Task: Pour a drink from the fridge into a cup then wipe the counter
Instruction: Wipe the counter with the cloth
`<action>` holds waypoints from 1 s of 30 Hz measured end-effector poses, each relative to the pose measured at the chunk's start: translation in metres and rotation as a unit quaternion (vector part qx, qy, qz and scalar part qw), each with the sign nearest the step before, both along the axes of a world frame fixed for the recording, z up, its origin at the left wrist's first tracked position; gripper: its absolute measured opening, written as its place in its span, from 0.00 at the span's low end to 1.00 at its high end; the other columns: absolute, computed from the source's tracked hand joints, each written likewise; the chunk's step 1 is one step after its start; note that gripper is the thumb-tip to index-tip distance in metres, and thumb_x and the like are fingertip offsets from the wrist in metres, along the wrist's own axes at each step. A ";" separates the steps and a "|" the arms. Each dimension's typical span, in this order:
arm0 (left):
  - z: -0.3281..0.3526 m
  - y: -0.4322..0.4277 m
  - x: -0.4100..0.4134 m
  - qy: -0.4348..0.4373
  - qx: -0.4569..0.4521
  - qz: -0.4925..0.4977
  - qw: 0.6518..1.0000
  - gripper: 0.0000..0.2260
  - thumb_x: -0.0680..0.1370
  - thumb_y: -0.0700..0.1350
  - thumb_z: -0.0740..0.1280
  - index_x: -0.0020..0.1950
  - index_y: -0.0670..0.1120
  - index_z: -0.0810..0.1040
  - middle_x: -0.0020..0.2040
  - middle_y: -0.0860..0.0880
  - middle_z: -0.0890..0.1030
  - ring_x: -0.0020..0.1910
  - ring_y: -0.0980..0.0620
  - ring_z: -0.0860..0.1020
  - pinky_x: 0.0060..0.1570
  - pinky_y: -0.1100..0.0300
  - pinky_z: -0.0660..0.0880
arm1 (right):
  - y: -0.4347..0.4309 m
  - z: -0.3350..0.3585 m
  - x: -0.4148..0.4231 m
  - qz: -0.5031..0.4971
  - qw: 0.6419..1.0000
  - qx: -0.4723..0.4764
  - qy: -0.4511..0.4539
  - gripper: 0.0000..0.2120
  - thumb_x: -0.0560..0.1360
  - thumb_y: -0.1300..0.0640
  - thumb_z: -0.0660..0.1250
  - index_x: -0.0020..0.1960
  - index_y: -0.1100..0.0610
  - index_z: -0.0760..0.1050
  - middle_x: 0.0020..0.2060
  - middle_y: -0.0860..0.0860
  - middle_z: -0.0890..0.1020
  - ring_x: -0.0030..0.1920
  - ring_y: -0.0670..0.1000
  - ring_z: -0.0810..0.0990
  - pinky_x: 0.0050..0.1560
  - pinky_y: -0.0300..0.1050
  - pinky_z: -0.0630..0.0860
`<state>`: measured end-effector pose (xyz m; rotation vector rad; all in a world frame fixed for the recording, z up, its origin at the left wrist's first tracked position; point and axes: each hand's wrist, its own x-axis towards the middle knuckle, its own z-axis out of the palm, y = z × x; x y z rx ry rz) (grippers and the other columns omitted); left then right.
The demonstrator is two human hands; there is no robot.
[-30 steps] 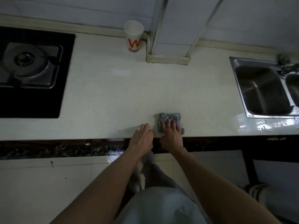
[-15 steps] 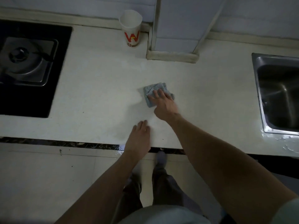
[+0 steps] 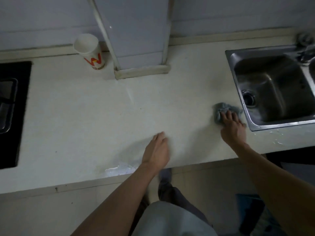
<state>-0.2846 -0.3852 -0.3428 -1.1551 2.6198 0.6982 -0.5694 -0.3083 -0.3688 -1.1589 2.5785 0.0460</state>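
Observation:
A crumpled grey cloth (image 3: 219,111) lies on the pale counter (image 3: 85,116) just left of the sink. My right hand (image 3: 232,127) presses flat on the cloth with its fingers stretched over it. Near the counter's front edge my left hand (image 3: 156,151) rests flat on the surface, fingers together, holding nothing. A white paper cup (image 3: 90,51) with a red W stands at the back by the wall, far from both hands. I cannot see what is inside the cup.
A steel sink (image 3: 272,86) with a tap (image 3: 305,48) sits at the right. A black gas hob (image 3: 12,113) is at the left edge. A tiled column (image 3: 139,40) stands on the counter behind. A wet smear (image 3: 119,168) glistens near the front edge.
My right hand has slid the cloth from the middle of the counter to the right, up to the sink's rim. My left hand stays flat near the front edge.

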 end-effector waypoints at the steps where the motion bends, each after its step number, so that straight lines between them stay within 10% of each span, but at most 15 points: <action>1: -0.001 0.002 -0.001 0.005 0.008 0.004 1.000 0.17 0.79 0.40 0.56 0.67 0.41 0.72 0.76 0.45 0.62 0.73 0.48 0.61 0.73 0.59 0.60 | 0.019 0.000 0.004 -0.018 1.000 -0.015 0.009 0.34 0.71 0.68 0.61 0.76 0.55 0.62 0.76 0.58 0.63 0.76 0.61 0.59 0.71 0.59 0.60; 10: 0.008 -0.002 0.031 0.025 0.008 0.027 0.999 0.17 0.81 0.40 0.56 0.69 0.39 0.71 0.76 0.43 0.63 0.76 0.49 0.58 0.74 0.61 0.54 | 0.039 -0.017 0.102 -0.138 0.990 -0.023 0.012 0.28 0.73 0.63 0.58 0.74 0.60 0.66 0.73 0.64 0.66 0.74 0.66 0.60 0.74 0.58 0.55; 19: 0.004 -0.010 0.179 -0.045 -0.019 0.220 0.974 0.19 0.71 0.28 0.64 0.60 0.38 0.76 0.67 0.41 0.73 0.64 0.40 0.71 0.55 0.49 0.77 | -0.066 -0.003 0.274 0.173 0.980 -0.051 -0.089 0.35 0.69 0.61 0.55 0.77 0.54 0.60 0.77 0.57 0.57 0.78 0.59 0.48 0.78 0.55 0.44; 24: 0.007 -0.004 0.220 -0.040 -0.011 0.291 0.956 0.18 0.75 0.30 0.61 0.64 0.38 0.77 0.68 0.40 0.71 0.66 0.41 0.69 0.65 0.52 0.69 | -0.048 -0.014 0.362 0.344 0.931 -0.057 -0.107 0.33 0.62 0.59 0.66 0.68 0.57 0.74 0.70 0.58 0.72 0.74 0.62 0.65 0.73 0.62 0.60; 30: 0.011 0.006 0.203 -0.014 0.008 0.268 0.963 0.14 0.78 0.37 0.61 0.62 0.43 0.76 0.67 0.48 0.72 0.64 0.48 0.69 0.54 0.56 0.75 | -0.012 -0.025 0.352 0.458 0.877 -0.125 -0.079 0.25 0.70 0.59 0.56 0.64 0.56 0.78 0.67 0.55 0.76 0.71 0.59 0.69 0.71 0.57 0.59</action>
